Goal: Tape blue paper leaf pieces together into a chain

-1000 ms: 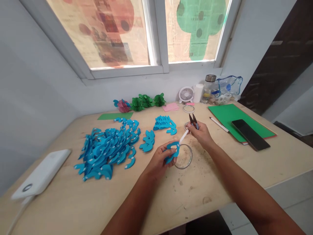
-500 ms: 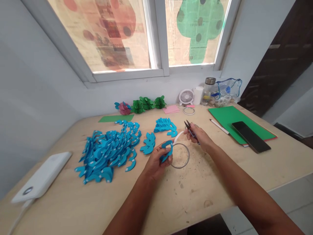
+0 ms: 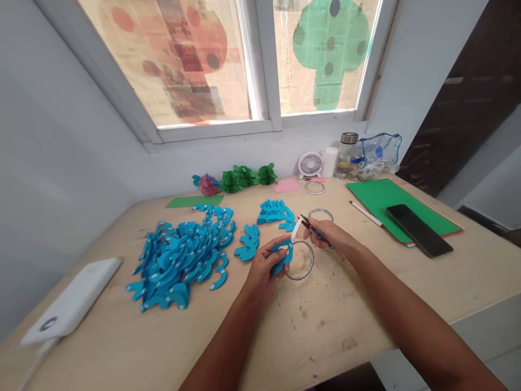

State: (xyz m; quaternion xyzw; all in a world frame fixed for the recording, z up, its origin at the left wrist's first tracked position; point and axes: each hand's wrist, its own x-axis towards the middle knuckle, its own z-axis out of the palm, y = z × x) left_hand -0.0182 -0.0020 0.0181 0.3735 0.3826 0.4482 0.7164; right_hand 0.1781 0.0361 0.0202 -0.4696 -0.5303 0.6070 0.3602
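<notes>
Left hand [image 3: 264, 266] pinching blue cutout [image 3: 288, 251], right hand [image 3: 329, 234] gripping scissors [image 3: 321, 234], both well inside table edge [image 3: 448, 318] (forearms [image 3: 234, 331] over it)

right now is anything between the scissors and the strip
Nothing visible: the tips of the scissors in the right hand are by the top of the strip, above the blue piece in the left hand.

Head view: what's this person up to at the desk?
The left hand holds a curved blue paper piece, with a tape ring beside its fingers. A white strip rises from the piece towards the blades of the small scissors in the right hand. A large pile of blue pieces lies to the left on the desk, and a phone rests partly on green sheets at the right.
</notes>
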